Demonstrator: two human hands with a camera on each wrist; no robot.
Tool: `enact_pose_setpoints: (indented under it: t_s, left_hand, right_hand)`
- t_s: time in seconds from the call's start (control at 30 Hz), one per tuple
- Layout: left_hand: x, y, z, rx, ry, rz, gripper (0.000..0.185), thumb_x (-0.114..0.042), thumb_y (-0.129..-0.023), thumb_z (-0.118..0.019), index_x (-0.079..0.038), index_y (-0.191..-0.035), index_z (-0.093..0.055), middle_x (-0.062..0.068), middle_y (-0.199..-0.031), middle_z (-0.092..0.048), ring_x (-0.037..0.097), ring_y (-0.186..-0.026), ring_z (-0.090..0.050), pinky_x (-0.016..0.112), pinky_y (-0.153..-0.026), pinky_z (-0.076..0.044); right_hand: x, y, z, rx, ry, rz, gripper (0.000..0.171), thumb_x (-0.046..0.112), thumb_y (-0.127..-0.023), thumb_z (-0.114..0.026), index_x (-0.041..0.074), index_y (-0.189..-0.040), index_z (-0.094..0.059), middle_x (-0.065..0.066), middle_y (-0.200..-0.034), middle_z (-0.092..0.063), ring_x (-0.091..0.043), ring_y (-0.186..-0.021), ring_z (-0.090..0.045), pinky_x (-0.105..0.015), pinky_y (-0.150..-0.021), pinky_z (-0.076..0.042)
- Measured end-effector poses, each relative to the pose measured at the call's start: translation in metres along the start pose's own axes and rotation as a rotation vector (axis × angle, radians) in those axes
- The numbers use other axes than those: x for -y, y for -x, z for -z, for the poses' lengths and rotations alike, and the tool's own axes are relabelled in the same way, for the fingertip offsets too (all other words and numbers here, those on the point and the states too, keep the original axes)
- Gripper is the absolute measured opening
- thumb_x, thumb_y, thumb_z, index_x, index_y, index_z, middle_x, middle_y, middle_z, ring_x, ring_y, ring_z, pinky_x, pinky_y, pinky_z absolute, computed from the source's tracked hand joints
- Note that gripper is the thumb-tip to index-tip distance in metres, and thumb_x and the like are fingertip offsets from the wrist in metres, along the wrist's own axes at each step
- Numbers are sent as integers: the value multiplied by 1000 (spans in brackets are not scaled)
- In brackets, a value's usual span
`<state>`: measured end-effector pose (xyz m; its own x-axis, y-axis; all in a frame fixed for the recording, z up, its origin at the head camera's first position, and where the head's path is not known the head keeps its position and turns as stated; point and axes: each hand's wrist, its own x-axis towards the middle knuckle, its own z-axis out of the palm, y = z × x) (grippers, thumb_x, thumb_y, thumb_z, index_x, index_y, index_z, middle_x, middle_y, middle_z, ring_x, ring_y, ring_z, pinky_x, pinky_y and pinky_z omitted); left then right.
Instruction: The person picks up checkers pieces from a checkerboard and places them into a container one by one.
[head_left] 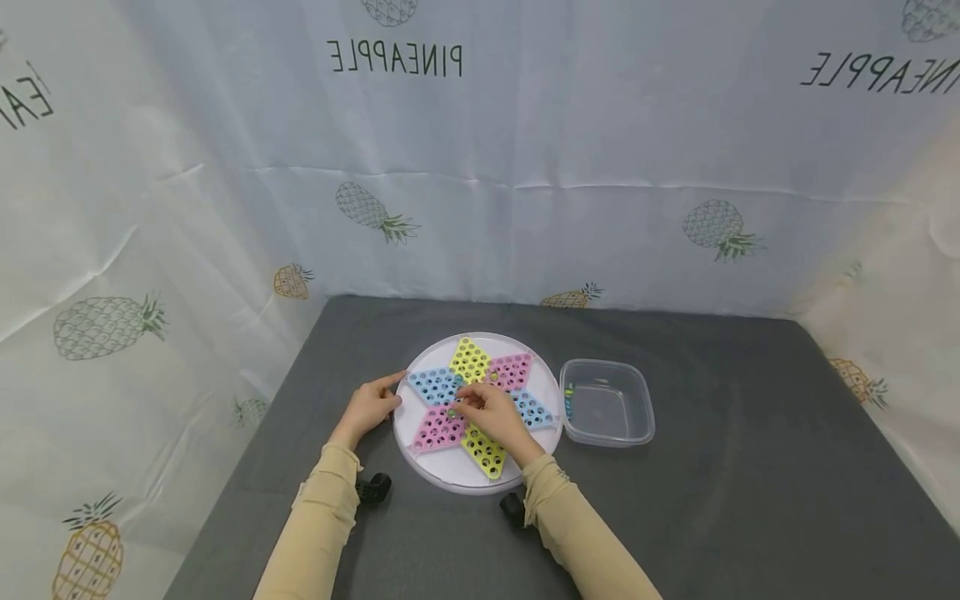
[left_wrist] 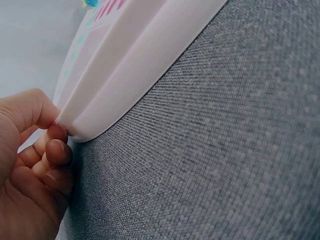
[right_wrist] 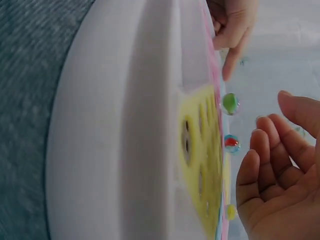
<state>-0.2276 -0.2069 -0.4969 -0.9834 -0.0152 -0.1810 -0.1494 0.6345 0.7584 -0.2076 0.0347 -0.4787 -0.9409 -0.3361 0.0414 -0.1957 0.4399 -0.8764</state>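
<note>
While the left hand [head_left: 369,410] pinches the rim of the game board [head_left: 420,467] near the table's front edge, the right hand [head_left: 491,412], fingers loosely spread and empty, hovers over the marbles [right_wrist: 230,103]; picking one calls for a fine pinch.

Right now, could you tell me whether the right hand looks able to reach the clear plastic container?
Probably yes: the right hand hovers over the board, and the container sits just beside it with nothing between.

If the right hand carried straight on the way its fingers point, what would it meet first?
Probably the marbles seated on the star board: the right hand hovers over its centre, fingers aimed there. Depth is unclear.
</note>
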Motion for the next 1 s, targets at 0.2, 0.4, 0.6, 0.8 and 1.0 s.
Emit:
enact_pose_setpoints:
  t_s: [0.2,0.4,0.6,0.8,1.0]
  left_hand:
    - [0,0,0,-2,5,8,51,-14,-85,-55,-16,-136,-50,1,-65,-48,15,-56,-43,27,-54,-37]
    - [0,0,-1,-2,6,3,52,-13,-85,-55,-15,-136,-50,1,-65,-48,15,-56,-43,28,-54,-37]
    - [0,-1,-1,-8,3,9,52,-13,-85,-55,-16,-136,-50,1,-65,-48,15,-56,-43,28,-53,-37]
    - [0,-1,-1,-9,8,6,52,-13,-84,-55,-15,-136,-50,2,-65,-48,15,-56,-43,28,-53,-36]
    - [0,0,0,-7,5,6,52,-13,-84,-55,-15,-135,-50,1,-65,-48,14,-56,-42,28,-53,-36]
  right_hand:
    - [-4,-1,-7,31,45,-28,26,25,-84,-67,7,-103,-67,-2,-85,-64,-8,-73,-53,-20,-66,-44]
    - [-3,0,-8,41,82,-31,25,24,-84,-66,7,-102,-68,-2,-85,-63,-8,-71,-52,-20,-65,-44]
    - [-4,-3,-13,51,112,-39,24,23,-84,-66,7,-102,-68,-1,-82,-60,-9,-68,-50,-20,-61,-42]
    - [-5,-4,-16,35,127,-64,22,23,-84,-66,8,-100,-68,0,-83,-60,-8,-69,-50,-20,-62,-42]
    - [-4,-2,-15,37,111,-64,21,22,-84,-65,9,-100,-68,0,-82,-60,-8,-69,-51,-20,-62,-43]
